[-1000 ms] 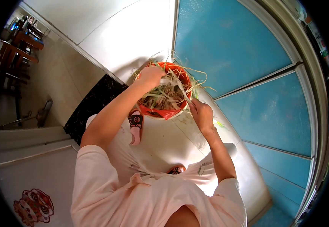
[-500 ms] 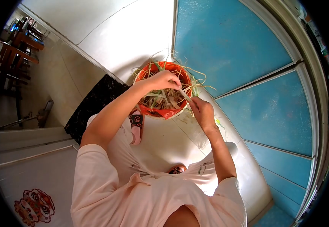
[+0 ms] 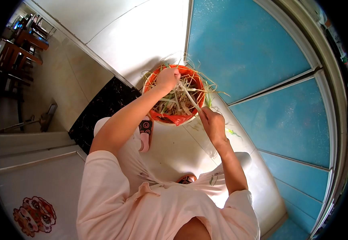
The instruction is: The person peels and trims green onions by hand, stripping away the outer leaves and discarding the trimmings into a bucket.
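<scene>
My right hand point(image 3: 214, 126) is closed round the lower end of a pale scallion stalk point(image 3: 190, 97), which slants up and left over a bin. My left hand point(image 3: 168, 78) is closed above the bin, close to the stalk's upper end; what its fingers pinch is too small to make out. Below both hands stands the round bin, lined with a red bag point(image 3: 178, 120). Dry peelings and leaf scraps point(image 3: 174, 103) fill it, and thin strands point(image 3: 212, 85) hang over its rim.
Blue cabinet doors point(image 3: 248, 48) stand to the right, with a white wall point(image 3: 142, 36) behind the bin. Green scraps point(image 3: 232, 132) lie on the floor by the cabinet. A black floor strip point(image 3: 102, 106) runs at the left; wooden chairs point(image 3: 16, 60) are farther off.
My left hand has moved left and slightly up, away from my right hand. My right hand has shifted slightly down, and more of the scallion stalk shows between them.
</scene>
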{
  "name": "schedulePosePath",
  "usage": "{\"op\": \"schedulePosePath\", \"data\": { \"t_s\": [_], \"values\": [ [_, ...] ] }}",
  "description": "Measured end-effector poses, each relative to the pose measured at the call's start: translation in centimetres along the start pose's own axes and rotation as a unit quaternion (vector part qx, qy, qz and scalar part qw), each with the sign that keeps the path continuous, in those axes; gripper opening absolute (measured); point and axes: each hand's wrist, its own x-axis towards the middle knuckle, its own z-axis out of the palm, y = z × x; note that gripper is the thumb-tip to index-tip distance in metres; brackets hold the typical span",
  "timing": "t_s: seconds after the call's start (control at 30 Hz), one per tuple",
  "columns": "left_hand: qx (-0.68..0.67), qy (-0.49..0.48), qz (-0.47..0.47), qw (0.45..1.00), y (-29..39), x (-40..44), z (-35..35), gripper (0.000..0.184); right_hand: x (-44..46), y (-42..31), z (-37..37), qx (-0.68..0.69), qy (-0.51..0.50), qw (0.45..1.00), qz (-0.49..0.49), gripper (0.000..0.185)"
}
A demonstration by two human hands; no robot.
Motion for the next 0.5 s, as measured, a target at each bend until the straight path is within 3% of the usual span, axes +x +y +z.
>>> {"op": "schedulePosePath", "data": {
  "t_s": [0.1,0.13,0.23,0.33,0.43,0.5],
  "values": [
    [0.066,-0.010,0.037,0.997,-2.2,0.6,-0.4,0.013,-0.6,0.2,-0.6,0.042,0.014,0.999,0.021,0.011],
    [0.152,-0.089,-0.023,0.984,-1.5,0.5,-1.1,0.010,-0.6,0.6,-0.8,0.059,0.014,0.998,0.036,0.012],
    [0.172,-0.073,0.054,0.981,-1.4,-0.2,-0.1,0.015,-0.4,2.4,-1.0,0.133,-0.012,0.986,0.101,0.014],
    [0.185,0.126,0.261,0.939,0.4,-1.2,-0.1,0.025,0.2,3.2,-0.9,0.181,-0.015,0.975,0.128,0.014],
    [0.150,-0.069,0.236,0.958,3.7,-2.4,-2.2,0.029,0.3,3.2,-0.8,0.234,-0.018,0.961,0.148,0.015],
    [0.142,-0.027,0.298,0.943,3.4,-2.7,-1.5,0.016,0.4,2.7,-0.6,0.263,-0.029,0.951,0.160,0.015]
  ]
}}
